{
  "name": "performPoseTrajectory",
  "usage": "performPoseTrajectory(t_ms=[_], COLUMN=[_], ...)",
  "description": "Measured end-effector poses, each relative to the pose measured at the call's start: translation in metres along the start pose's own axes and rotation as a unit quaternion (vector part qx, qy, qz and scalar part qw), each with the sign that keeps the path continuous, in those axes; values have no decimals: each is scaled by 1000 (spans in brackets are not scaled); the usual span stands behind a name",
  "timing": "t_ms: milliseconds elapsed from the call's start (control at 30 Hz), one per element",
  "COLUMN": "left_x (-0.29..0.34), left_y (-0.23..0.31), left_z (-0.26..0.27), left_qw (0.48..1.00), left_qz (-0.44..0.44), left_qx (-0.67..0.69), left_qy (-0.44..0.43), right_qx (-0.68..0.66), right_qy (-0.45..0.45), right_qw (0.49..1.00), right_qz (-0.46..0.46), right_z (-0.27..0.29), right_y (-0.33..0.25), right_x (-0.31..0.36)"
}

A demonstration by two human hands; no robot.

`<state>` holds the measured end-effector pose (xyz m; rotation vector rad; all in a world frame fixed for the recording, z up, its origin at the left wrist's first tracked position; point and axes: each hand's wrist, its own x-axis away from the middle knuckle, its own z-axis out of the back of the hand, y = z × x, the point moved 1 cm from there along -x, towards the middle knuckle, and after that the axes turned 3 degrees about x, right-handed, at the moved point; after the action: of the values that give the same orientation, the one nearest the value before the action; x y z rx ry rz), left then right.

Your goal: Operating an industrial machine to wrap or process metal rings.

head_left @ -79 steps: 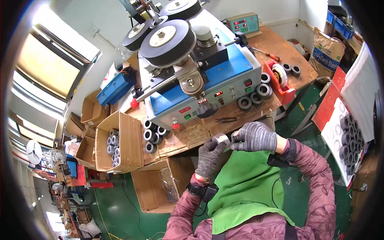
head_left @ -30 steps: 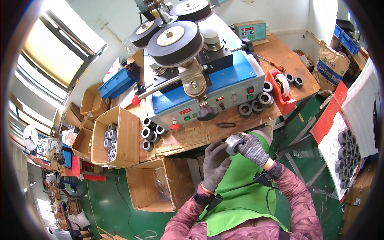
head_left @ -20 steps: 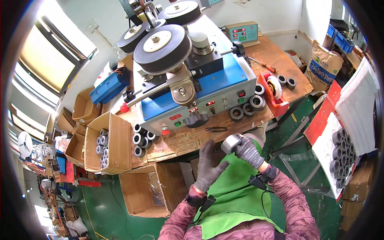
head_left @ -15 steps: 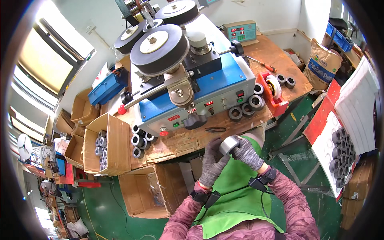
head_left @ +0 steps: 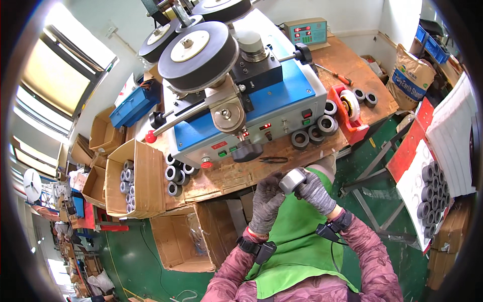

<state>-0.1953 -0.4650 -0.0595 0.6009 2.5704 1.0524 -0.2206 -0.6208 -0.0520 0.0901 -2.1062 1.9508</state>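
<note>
Above my green apron, both gloved hands are closed around a silvery grey metal ring [head_left: 292, 181]. My left hand [head_left: 266, 203] grips its left side, with the thumb and fingers bent round it. On the other side, my right hand [head_left: 315, 193] holds the ring by its right edge. A small pair of dark thread snips [head_left: 273, 160] lies on the wooden bench [head_left: 236, 181] just beyond my hands. Past them stands a blue and white machine [head_left: 282, 93] with large black wheels [head_left: 198, 57] on top.
Dark rings [head_left: 300, 139] sit by the machine's right front, beside a red tape dispenser [head_left: 355, 130]. More rings [head_left: 173, 174] stand at its left, next to a cardboard box [head_left: 136, 178] of rings. An open carton [head_left: 176, 246] is below the bench. Rows of rings stand on a white board [head_left: 413, 196].
The ring has turned in my hands, showing more of its outer side now. My left fingers have drawn in closer around it. The whole view has shifted slightly.
</note>
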Motion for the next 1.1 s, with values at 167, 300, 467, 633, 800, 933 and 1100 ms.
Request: performPoseTrajectory(t_ms=[167, 300, 467, 633, 800, 933, 1100], left_x=[-8, -14, -3, 0, 0, 13, 14], left_y=[-4, -6, -2, 2, -3, -5, 9], left_z=[-20, -30, 8, 15, 4, 31, -6], left_qw=[986, 956, 947, 938, 922, 930, 932], left_qz=[16, 29, 72, 47, 74, 42, 86], left_qx=[-167, -290, -283, -323, -359, -337, -341], left_qy=[23, 36, 134, 119, 126, 139, 81], right_qx=[12, 33, 260, 542, 463, 399, 407], right_qy=[12, -18, 57, 354, 323, 306, 354], right_qw=[998, 998, 943, 755, 823, 863, 842], right_qz=[60, 60, 201, 103, 63, 42, -16], right_z=[2, 17, 98, 233, 267, 235, 236], right_y=[3, 1, -22, -44, -11, -39, -49], right_x=[-3, 4, -7, -34, -66, -78, -65])
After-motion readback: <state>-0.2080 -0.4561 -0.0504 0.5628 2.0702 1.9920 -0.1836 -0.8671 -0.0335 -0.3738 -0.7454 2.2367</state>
